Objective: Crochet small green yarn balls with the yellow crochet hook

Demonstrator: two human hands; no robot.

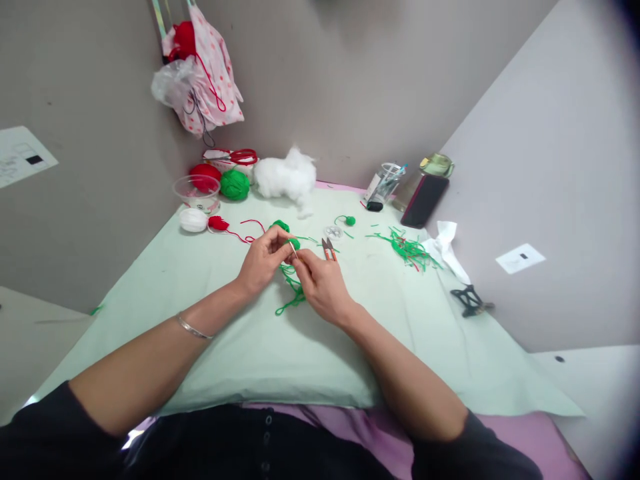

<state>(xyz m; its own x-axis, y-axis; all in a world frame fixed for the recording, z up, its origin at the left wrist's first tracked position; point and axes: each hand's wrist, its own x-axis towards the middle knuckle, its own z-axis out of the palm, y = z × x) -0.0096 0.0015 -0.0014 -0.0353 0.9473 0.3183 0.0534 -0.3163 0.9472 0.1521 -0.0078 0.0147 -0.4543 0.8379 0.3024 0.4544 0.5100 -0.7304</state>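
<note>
A green yarn piece (295, 245) is pinched by the left hand (263, 261) above the tabletop (395, 307), a slender metal tool (293, 249) by the right hand (324, 283). Tension should be kept even and the trailing green strands (299, 292) untangled. Beyond, the contents of the clear tub (206, 205) cannot be told; red yarn (185, 39) is held in the hanging polka-dot bag (225, 73).

the table (225, 357) has a pale green cloth (395, 313); on it lie white stuffing (283, 177), a green yarn ball (235, 185), small scissors (327, 254) and many thread pieces (410, 250).
</note>
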